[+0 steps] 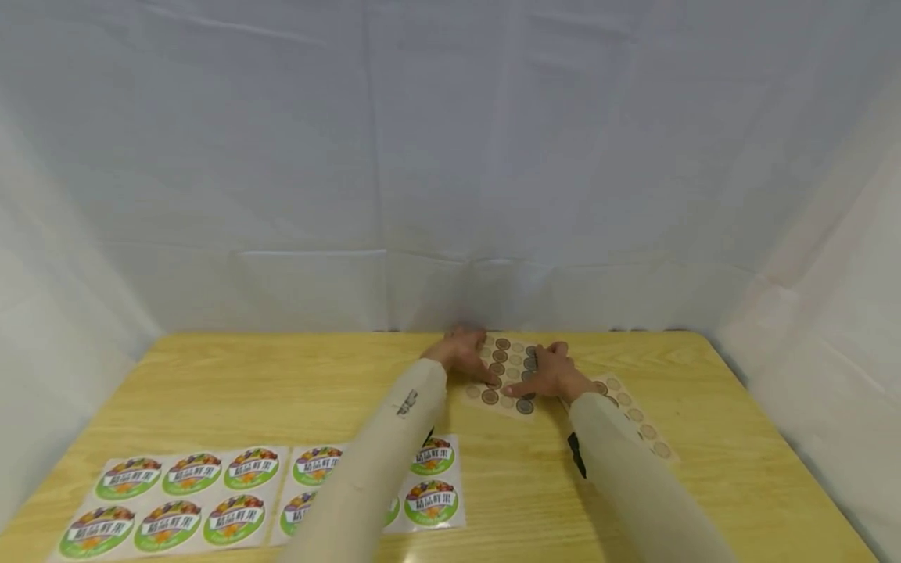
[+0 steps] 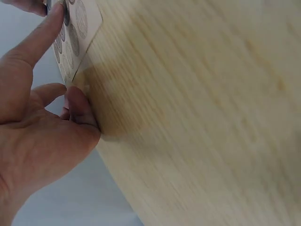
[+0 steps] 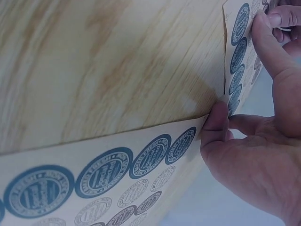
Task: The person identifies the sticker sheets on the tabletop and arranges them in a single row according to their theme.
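A beige sheet of round stickers (image 1: 516,360) lies near the table's far edge, between my two hands. My left hand (image 1: 464,356) rests along its left side, with the thumb stretched over the stickers. From the right, my right hand (image 1: 554,375) lays its straight thumb on the same sheet, its tip close to the left thumb. In the left wrist view the other fingers of the left hand (image 2: 42,127) bend by the sheet's edge. Likewise, the right hand (image 3: 254,155) keeps its lower fingers at the edge, partly hidden.
A second beige sticker sheet (image 1: 636,414) lies slanted beside the right forearm. Sheets of large green fruit stickers (image 1: 276,500) lie front left, partly covered by the left sleeve (image 1: 383,453). White cloth (image 1: 450,156) hangs behind the wooden table (image 1: 267,391).
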Available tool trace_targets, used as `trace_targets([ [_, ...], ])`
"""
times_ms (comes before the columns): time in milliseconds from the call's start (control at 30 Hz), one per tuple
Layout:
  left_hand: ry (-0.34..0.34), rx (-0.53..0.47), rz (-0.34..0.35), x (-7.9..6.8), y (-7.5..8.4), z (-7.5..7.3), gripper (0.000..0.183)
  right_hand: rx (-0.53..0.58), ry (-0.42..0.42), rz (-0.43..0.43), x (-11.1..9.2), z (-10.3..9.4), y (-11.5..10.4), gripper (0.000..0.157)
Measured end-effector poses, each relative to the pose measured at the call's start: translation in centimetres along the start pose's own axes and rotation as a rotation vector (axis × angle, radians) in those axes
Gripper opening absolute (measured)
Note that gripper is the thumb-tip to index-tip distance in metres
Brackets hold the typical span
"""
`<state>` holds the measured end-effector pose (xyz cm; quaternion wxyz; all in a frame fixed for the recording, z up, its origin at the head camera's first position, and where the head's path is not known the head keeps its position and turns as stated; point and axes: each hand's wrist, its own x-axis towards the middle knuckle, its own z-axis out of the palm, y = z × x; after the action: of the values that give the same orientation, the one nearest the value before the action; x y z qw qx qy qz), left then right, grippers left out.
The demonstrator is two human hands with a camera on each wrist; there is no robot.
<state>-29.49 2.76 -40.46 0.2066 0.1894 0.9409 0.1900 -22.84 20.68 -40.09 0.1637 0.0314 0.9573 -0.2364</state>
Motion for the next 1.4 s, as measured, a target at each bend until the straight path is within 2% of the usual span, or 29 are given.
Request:
trace_targets([
  [200, -0.01, 0.018, 0.007, -0.2, 0.0, 0.2, 0.094, 0.0, 0.0, 0.012, -0.1, 0.2, 0.2, 0.105],
  [300, 0.008, 0.024, 0.026, -0.4, -0.1, 0.3, 0.093, 0.008, 0.015, 0.007, -0.2, 0.3, 0.3, 0.105],
  [567, 0.086, -0.046, 0.109, -0.6, -0.5, 0.7, 0.088, 0.015, 0.052, -0.018, -0.1, 0.5, 0.3, 0.102],
  [800, 0.103, -0.103, 0.095, -0.3, -0.8, 1.3, 0.091, 0.017, 0.075, -0.031, 0.3, 1.0, 0.8, 0.101],
  [1200, 0.154, -0.131, 0.093, 0.2, -0.9, 1.7, 0.088, -0.017, 0.079, -0.025, 0.6, 1.1, 0.3, 0.095],
  [1400, 0.165, -0.086, 0.101, 0.4, -0.6, 1.8, 0.085, -0.037, 0.062, -0.046, 0.8, 0.8, 0.4, 0.094],
])
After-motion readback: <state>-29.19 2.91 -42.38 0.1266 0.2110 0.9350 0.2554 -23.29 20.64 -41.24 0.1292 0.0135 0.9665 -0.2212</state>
